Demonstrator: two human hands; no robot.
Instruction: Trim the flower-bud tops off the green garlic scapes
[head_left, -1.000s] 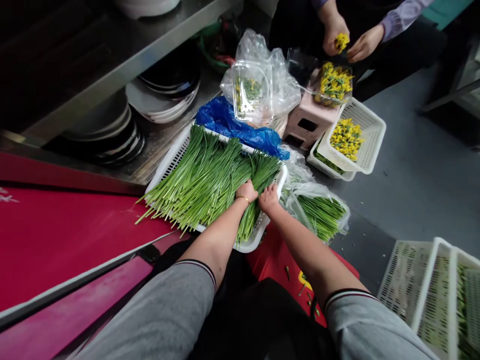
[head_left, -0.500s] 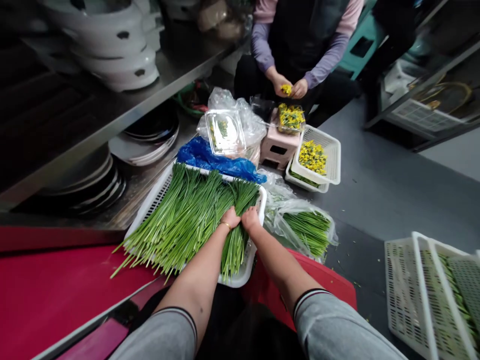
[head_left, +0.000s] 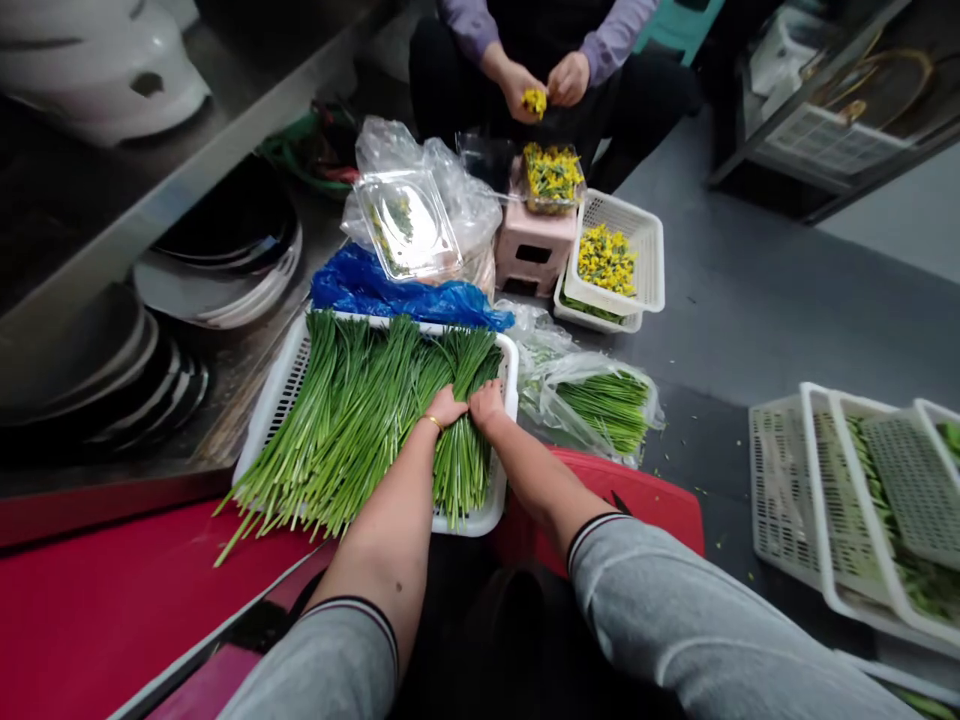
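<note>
Long green stalks (head_left: 352,420) lie side by side across a white perforated basket (head_left: 491,515), their pale ends hanging over its near left rim. At the right side of the basket, my left hand (head_left: 445,407) and my right hand (head_left: 487,403) are close together, wrapped round one bundle of the stalks (head_left: 461,465). The bundle narrows between them and fans out above and below. A thin gold-coloured bangle is on my left wrist. The undersides of both hands are hidden in the stalks.
Opposite, a person's hands (head_left: 547,88) hold yellow flowers above a clear box (head_left: 553,178) on a pink stool (head_left: 534,240). Bagged green stalks (head_left: 607,410) lie right of my basket. Plates (head_left: 225,270) fill the left shelf. White baskets (head_left: 787,490) stand at right.
The view has shifted, so the scene sits higher and further left. My hands stay on the same bundle. The other person's hands still hold yellow flowers.
</note>
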